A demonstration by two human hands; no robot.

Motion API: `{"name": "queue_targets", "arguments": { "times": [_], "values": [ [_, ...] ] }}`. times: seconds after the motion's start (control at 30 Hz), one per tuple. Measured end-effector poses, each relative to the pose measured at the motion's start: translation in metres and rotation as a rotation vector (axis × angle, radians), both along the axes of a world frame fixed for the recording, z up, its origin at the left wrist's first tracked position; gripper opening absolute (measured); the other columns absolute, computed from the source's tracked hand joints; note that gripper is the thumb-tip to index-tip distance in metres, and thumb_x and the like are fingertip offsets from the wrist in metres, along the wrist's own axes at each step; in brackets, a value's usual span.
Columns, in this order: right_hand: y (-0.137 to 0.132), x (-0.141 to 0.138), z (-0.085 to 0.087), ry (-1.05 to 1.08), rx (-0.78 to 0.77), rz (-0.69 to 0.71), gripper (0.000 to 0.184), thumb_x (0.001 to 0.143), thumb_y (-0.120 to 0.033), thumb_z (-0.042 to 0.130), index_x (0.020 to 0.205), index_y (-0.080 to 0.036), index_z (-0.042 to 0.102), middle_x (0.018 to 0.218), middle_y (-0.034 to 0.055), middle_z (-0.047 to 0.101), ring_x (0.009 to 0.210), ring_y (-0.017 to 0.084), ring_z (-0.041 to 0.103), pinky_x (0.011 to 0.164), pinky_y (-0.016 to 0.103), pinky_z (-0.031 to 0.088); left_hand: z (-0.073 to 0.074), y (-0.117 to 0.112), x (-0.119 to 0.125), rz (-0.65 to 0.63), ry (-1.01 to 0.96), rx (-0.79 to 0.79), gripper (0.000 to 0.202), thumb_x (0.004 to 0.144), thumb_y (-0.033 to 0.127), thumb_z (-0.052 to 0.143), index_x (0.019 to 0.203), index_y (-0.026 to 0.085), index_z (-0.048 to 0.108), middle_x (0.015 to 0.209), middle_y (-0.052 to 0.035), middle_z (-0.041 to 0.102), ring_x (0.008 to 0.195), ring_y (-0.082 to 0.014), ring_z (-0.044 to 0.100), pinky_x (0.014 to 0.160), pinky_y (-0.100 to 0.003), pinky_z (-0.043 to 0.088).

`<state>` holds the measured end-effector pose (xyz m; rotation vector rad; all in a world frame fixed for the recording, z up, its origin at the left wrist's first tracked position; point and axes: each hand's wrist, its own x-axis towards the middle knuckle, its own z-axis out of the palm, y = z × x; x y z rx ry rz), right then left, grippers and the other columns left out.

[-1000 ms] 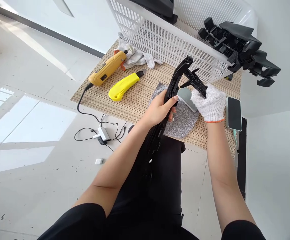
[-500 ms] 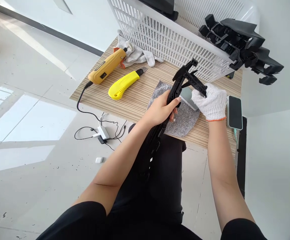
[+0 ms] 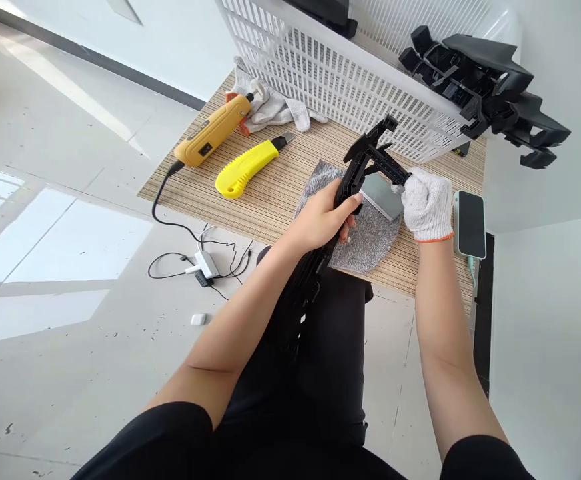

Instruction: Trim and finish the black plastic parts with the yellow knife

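My bare left hand [image 3: 323, 220] is wrapped round a long black plastic part [image 3: 355, 170] that runs from my lap up over the table edge. My right hand [image 3: 426, 203], in a white knit glove, is closed on a thin black arm of the same part near its upper end. Under both hands lies a grey cloth pad [image 3: 367, 230] with a flat grey block [image 3: 383, 195] on it.
On the striped wooden table [image 3: 280, 193] lie a yellow utility knife [image 3: 245, 170], a corded yellow power tool [image 3: 215, 137] and a spare white glove [image 3: 275, 110]. A white slatted basket [image 3: 330, 73] stands behind, black parts [image 3: 490, 80] at its right. A phone [image 3: 469, 223] lies at the right edge.
My gloved right hand has shifted slightly up and right along the thin black arm. The part's upper end has tilted a little to the right. My left hand keeps its grip.
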<state>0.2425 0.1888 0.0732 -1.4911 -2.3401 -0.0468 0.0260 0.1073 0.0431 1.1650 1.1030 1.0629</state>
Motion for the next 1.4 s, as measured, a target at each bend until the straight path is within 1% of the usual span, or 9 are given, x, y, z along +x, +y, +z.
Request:
{"name": "queue_targets", "arguments": {
  "times": [0.07,0.2,0.4,0.57,0.73,0.97,1.1,1.27,1.4],
  "values": [
    [-0.001,-0.001,0.0,-0.014,0.015,-0.014,0.029,0.098,-0.035,0.036,0.07,-0.027,0.036,0.064,0.0084,0.06,0.065,0.022,0.055,0.067,0.037,0.033,0.0,0.0,0.0,0.003,-0.012,-0.003,0.04,0.097,0.061,0.068,0.096,0.025,0.051,0.069,0.0037,0.064,0.049,-0.0141,0.062,0.051,-0.028,0.051],
    [-0.004,-0.003,0.0,0.004,0.048,-0.046,0.031,0.099,-0.032,0.039,0.07,-0.026,0.045,0.065,0.0051,0.06,0.065,0.021,0.058,0.065,0.035,0.032,0.001,0.0,0.0,0.0,-0.013,-0.001,0.041,0.097,0.062,0.066,0.096,0.025,0.05,0.068,0.0039,0.065,0.048,-0.0126,0.061,0.05,-0.027,0.051],
    [-0.006,-0.006,0.005,-0.012,0.066,-0.074,0.037,0.102,-0.034,0.042,0.069,-0.023,0.056,0.067,0.0053,0.064,0.066,0.02,0.059,0.064,0.033,0.033,0.002,-0.001,0.0,-0.008,-0.01,-0.001,0.045,0.096,0.066,0.066,0.095,0.025,0.048,0.069,0.0046,0.066,0.047,-0.0121,0.06,0.052,-0.028,0.052],
    [-0.007,-0.006,0.007,-0.003,0.105,-0.104,0.045,0.104,-0.042,0.042,0.064,-0.023,0.055,0.062,0.0056,0.061,0.064,0.019,0.057,0.062,0.033,0.031,0.003,-0.001,0.0,-0.002,-0.013,-0.011,0.048,0.093,0.068,0.069,0.094,0.026,0.047,0.069,0.0041,0.066,0.046,-0.0135,0.06,0.05,-0.029,0.052],
    [-0.004,-0.003,0.004,-0.003,0.169,-0.152,0.05,0.103,-0.049,0.043,0.06,-0.025,0.049,0.058,0.0058,0.058,0.06,0.019,0.053,0.061,0.035,0.03,0.004,-0.001,0.001,0.001,-0.024,-0.016,0.048,0.093,0.068,0.07,0.092,0.026,0.047,0.068,0.0048,0.065,0.045,-0.0122,0.059,0.049,-0.028,0.051],
    [-0.002,-0.002,-0.002,-0.001,0.238,-0.152,0.054,0.105,-0.054,0.039,0.061,-0.025,0.051,0.057,0.0064,0.058,0.058,0.019,0.054,0.058,0.035,0.028,0.001,0.0,0.0,0.009,-0.01,-0.009,0.043,0.095,0.063,0.069,0.093,0.026,0.048,0.067,0.0052,0.065,0.046,-0.012,0.06,0.049,-0.027,0.051],
    [-0.002,-0.005,-0.005,0.021,0.288,-0.246,0.054,0.108,-0.053,0.03,0.068,-0.025,0.054,0.062,0.0098,0.063,0.057,0.02,0.053,0.06,0.036,0.028,0.003,-0.001,0.0,0.004,-0.03,0.002,0.037,0.097,0.058,0.068,0.095,0.025,0.05,0.068,0.006,0.064,0.045,-0.0103,0.059,0.048,-0.025,0.051],
    [-0.002,-0.012,-0.005,0.067,0.252,-0.359,0.054,0.109,-0.052,0.027,0.076,-0.024,0.059,0.072,0.0175,0.072,0.06,0.022,0.056,0.064,0.038,0.029,0.005,-0.002,0.0,0.001,-0.009,-0.002,0.031,0.1,0.052,0.065,0.099,0.024,0.052,0.07,0.0053,0.066,0.045,-0.0101,0.06,0.048,-0.025,0.051],
    [-0.001,-0.013,-0.008,0.089,0.29,-0.362,0.055,0.108,-0.058,0.034,0.071,-0.025,0.057,0.066,0.0134,0.067,0.06,0.022,0.057,0.062,0.037,0.031,0.004,-0.002,0.0,-0.002,-0.019,0.002,0.026,0.102,0.049,0.062,0.1,0.025,0.052,0.071,0.0052,0.067,0.046,-0.0101,0.06,0.049,-0.025,0.052]
  ]
}}
